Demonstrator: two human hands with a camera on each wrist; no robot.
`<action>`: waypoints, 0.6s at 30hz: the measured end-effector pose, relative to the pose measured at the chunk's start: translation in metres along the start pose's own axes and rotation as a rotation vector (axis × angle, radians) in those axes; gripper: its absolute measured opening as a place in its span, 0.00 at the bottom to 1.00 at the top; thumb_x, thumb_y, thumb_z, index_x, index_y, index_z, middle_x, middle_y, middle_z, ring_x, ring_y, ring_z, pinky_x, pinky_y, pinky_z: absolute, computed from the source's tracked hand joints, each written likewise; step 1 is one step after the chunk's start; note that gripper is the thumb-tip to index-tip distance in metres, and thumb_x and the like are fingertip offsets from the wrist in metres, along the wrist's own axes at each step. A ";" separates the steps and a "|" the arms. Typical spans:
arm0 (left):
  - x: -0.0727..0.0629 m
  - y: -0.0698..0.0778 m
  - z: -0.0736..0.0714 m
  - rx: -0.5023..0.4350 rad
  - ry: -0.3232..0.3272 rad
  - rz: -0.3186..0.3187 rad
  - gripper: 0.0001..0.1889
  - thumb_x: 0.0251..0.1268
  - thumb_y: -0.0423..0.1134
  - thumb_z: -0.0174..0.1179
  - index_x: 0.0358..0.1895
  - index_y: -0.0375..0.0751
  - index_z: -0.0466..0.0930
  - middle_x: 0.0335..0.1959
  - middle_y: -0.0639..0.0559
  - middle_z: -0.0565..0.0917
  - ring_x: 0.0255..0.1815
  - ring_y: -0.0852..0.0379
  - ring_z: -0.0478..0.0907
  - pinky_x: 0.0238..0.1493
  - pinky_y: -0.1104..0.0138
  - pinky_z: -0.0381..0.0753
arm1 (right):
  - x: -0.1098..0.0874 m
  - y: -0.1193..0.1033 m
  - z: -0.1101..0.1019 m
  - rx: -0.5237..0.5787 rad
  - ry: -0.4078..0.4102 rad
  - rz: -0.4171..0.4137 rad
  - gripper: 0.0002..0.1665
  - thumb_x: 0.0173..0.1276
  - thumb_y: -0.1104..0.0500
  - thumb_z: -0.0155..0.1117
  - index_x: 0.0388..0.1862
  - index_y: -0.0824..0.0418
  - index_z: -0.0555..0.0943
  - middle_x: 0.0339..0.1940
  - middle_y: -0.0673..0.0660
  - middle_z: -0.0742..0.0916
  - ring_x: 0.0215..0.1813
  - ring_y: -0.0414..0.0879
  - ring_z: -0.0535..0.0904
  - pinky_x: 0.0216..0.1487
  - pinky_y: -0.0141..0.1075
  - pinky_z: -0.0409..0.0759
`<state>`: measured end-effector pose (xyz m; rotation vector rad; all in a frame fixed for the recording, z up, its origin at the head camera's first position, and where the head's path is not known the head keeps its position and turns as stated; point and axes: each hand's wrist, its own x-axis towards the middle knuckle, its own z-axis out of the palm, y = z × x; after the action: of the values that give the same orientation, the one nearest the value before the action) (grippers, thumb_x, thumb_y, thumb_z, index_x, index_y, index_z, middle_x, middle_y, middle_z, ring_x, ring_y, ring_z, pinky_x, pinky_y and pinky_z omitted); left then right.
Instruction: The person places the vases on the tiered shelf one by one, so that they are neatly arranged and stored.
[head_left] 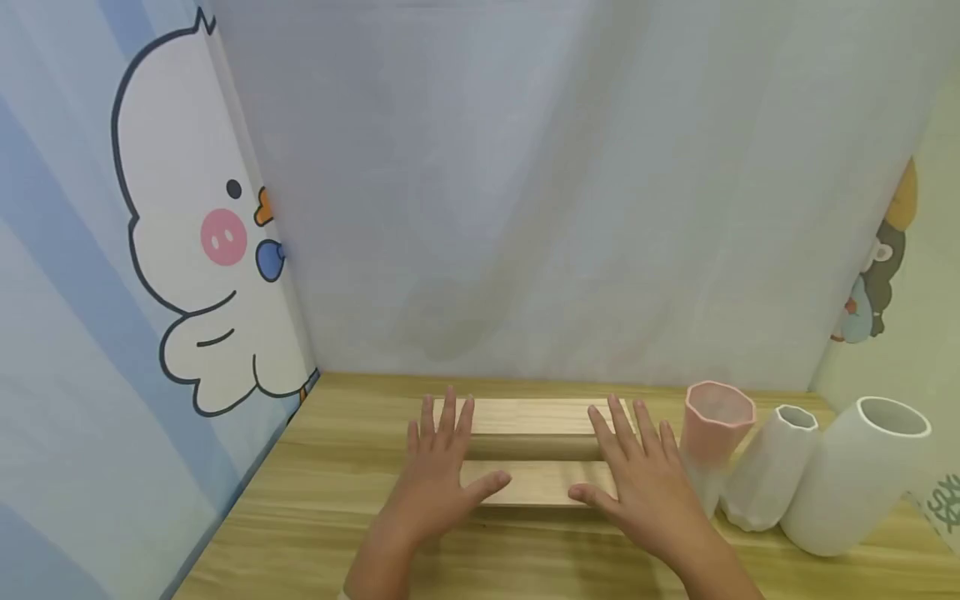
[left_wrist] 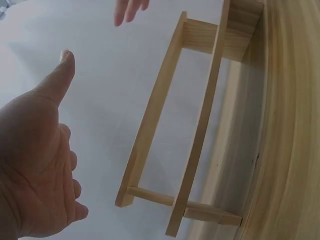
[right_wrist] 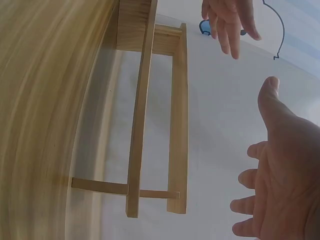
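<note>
A small two-tier wooden shelf (head_left: 532, 485) stands on the table, its two boards one behind the other in the head view. My left hand (head_left: 435, 487) hovers over its left end, palm down with the fingers straight and spread. Over the right end my right hand (head_left: 651, 492) is held the same way. Both wrist views show a gap between the palms and the shelf's boards (left_wrist: 202, 120), so neither hand touches it. Side supports (right_wrist: 100, 186) join the two tiers. Nothing is in either hand.
Right of the shelf stand a pink-and-white vase (head_left: 720, 417), a slim white vase (head_left: 772, 471) and a larger white vase (head_left: 851, 479), close to my right hand. The wood-grain table (head_left: 300, 500) ends at a grey curtain (head_left: 525, 208) behind and a cartoon-printed curtain (head_left: 187, 167) on the left.
</note>
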<state>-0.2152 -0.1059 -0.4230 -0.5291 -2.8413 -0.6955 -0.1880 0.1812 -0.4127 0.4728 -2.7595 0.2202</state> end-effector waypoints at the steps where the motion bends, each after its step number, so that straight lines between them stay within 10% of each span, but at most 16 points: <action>1: 0.001 -0.003 -0.002 -0.051 -0.004 -0.015 0.55 0.59 0.80 0.42 0.79 0.56 0.27 0.79 0.58 0.22 0.78 0.49 0.15 0.76 0.39 0.30 | 0.000 0.000 0.000 0.001 0.001 -0.001 0.59 0.61 0.23 0.52 0.81 0.50 0.48 0.83 0.58 0.49 0.81 0.64 0.41 0.75 0.65 0.44; 9: 0.002 -0.044 -0.010 -0.642 -0.125 -0.200 0.53 0.68 0.65 0.53 0.75 0.65 0.15 0.78 0.56 0.19 0.79 0.42 0.21 0.72 0.34 0.33 | 0.001 -0.001 -0.002 -0.016 0.002 -0.011 0.58 0.62 0.23 0.53 0.81 0.50 0.48 0.82 0.58 0.50 0.81 0.64 0.42 0.75 0.64 0.45; 18: 0.001 -0.076 0.005 -0.890 -0.236 -0.344 0.60 0.63 0.54 0.66 0.79 0.53 0.22 0.81 0.41 0.33 0.80 0.37 0.36 0.74 0.37 0.48 | 0.000 0.000 -0.004 0.008 -0.002 -0.012 0.57 0.63 0.25 0.53 0.82 0.49 0.46 0.83 0.58 0.48 0.81 0.64 0.41 0.75 0.65 0.45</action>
<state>-0.2450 -0.1660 -0.4590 -0.2136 -2.7082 -2.1080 -0.1871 0.1815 -0.4090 0.4911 -2.7578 0.2284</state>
